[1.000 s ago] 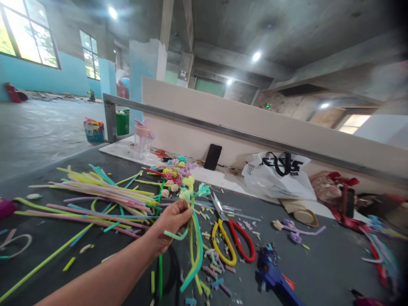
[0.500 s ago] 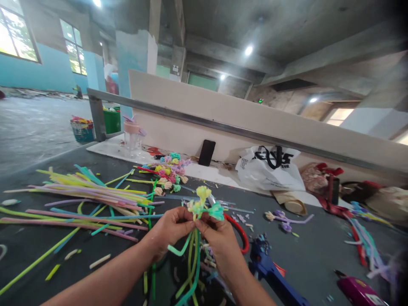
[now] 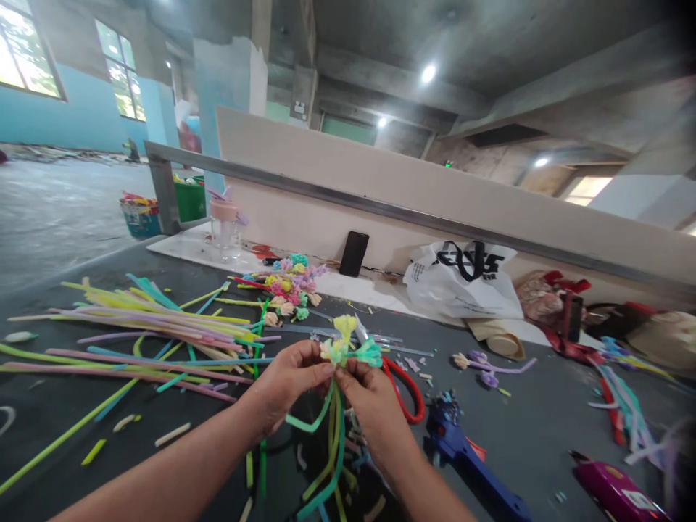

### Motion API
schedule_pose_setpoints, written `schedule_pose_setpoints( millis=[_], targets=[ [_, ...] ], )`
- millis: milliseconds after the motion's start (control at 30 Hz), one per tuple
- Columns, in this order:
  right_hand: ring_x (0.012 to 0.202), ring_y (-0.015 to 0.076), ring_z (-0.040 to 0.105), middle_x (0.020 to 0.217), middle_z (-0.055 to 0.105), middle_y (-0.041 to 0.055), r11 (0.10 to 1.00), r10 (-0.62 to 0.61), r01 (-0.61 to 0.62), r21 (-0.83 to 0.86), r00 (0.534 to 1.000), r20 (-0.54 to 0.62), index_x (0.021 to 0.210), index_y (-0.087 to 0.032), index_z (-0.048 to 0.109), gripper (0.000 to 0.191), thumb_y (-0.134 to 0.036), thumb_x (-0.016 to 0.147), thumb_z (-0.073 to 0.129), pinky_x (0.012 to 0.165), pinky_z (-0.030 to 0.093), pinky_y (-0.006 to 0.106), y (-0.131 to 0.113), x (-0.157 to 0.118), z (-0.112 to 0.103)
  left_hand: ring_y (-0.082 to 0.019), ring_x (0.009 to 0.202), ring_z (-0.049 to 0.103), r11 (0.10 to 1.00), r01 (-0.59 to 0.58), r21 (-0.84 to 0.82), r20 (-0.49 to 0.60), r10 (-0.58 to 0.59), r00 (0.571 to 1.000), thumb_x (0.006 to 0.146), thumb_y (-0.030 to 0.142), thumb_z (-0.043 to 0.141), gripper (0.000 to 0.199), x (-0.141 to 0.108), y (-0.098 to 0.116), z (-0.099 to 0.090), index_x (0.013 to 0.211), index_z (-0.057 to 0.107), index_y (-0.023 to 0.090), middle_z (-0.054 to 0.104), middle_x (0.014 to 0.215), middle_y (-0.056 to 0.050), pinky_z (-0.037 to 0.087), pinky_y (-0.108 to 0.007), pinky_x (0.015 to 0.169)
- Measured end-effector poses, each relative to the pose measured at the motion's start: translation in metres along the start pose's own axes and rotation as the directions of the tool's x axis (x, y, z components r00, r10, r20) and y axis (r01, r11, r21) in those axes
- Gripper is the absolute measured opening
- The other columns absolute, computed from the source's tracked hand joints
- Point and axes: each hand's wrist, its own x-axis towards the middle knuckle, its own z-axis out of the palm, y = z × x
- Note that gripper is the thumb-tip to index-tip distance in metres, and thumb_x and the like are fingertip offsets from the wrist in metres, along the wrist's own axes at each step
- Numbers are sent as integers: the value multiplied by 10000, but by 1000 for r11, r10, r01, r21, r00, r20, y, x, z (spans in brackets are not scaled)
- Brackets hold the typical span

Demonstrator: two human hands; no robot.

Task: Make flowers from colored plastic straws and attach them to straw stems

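Observation:
Near the middle of the dark table, my left hand (image 3: 296,377) and my right hand (image 3: 370,391) pinch a small bunch of pipe-cleaner flowers (image 3: 344,330) together at the top of the stems. Its heads are pale yellow, pale mint and teal. Below my fingers hang the green and yellow stems (image 3: 333,442), one mint stem bending out to the left. The thumbs nearly meet around the stems, which hides the exact grip point. Scissors with red handles (image 3: 405,391) lie just beyond my right hand.
Loose pipe cleaners (image 3: 163,319) are heaped at left, finished flowers (image 3: 291,283) behind. To the right lie a blue glue gun (image 3: 478,467), a purple tool (image 3: 614,482) and a purple flower stem (image 3: 489,367). A phone (image 3: 354,254), plastic bag (image 3: 462,279) and clear cup (image 3: 225,230) stand along the back.
Both hands stay pinched on the flower bunch, with only slight finger shifts. The view has tilted a little; nothing on the table has visibly moved.

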Motion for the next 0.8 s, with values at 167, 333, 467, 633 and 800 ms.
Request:
schedule_pose_setpoints(
  millis=[167, 333, 467, 633, 800],
  targets=[
    [485, 130, 502, 511, 592, -25, 996, -18, 20, -90, 1000, 19, 648, -152, 638, 215, -339, 580, 721, 524, 400, 252, 2, -1, 2, -77, 531, 451, 998, -31, 62, -69, 35, 997, 642, 288, 716, 210, 4, -5, -2, 697, 613, 114, 542, 580, 19, 356, -203, 543],
    [470, 121, 491, 502, 577, -31, 1000, 16, -16, -21, 1000, 17, 609, -157, 601, 213, -326, 575, 726, 506, 389, 246, 3, -3, 4, -85, 553, 467, 1000, -23, 21, -82, 25, 996, 623, 294, 727, 212, 4, -5, -1, 706, 629, 126, 570, 613, 11, 358, -203, 553],
    [438, 97, 453, 483, 557, -41, 1000, 5, -5, -1, 999, 43, 598, -157, 602, 215, -341, 597, 712, 468, 359, 223, 1, -5, 8, -106, 592, 500, 1000, -27, -16, -84, 26, 996, 630, 289, 722, 215, 2, -6, 2, 756, 634, 138, 593, 656, -3, 392, -225, 604],
    [470, 111, 481, 523, 582, -29, 999, -21, 22, -28, 999, 44, 697, -148, 657, 231, -369, 642, 692, 508, 390, 238, 2, -4, 7, -121, 646, 531, 996, -66, -56, -92, 61, 994, 655, 260, 707, 195, 3, -10, 2, 787, 627, 141, 619, 708, -15, 416, -250, 676],
    [518, 127, 502, 543, 585, -18, 996, -61, 66, -55, 994, 95, 721, -143, 668, 252, -378, 639, 706, 533, 401, 242, 6, 0, 1, -139, 681, 562, 998, -37, -59, -85, 32, 996, 625, 263, 732, 236, 4, -10, 3, 805, 641, 142, 638, 723, -20, 435, -271, 716]
  ],
)
